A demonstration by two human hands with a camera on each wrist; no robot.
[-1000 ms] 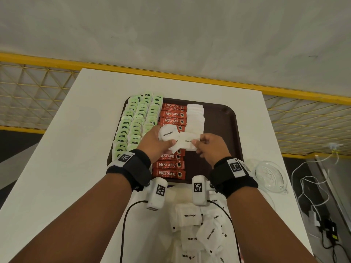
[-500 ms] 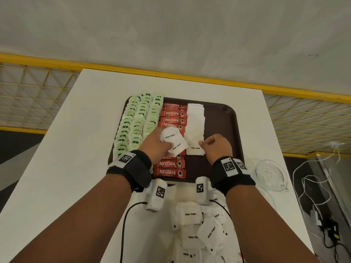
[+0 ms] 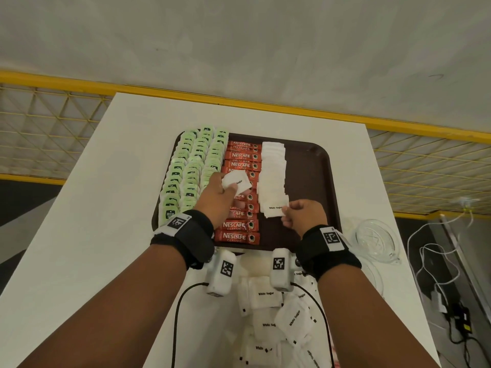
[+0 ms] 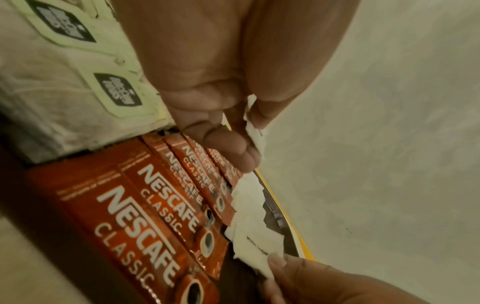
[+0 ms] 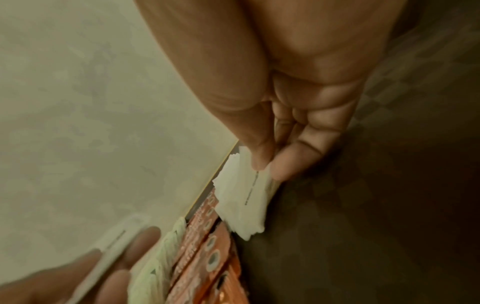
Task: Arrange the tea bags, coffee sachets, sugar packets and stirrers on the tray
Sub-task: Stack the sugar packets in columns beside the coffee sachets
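over tray [image 3: 313, 166], right hand [image 3: 304, 215] apparently pinching sugar packet [image 3: 273, 209] (near edge), left hand [image 3: 216, 199] gripping spares [image 3: 236, 181]

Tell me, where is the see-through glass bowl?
In the head view the glass bowl sits on the white table, off the tray's near right corner, just right of the right hand.
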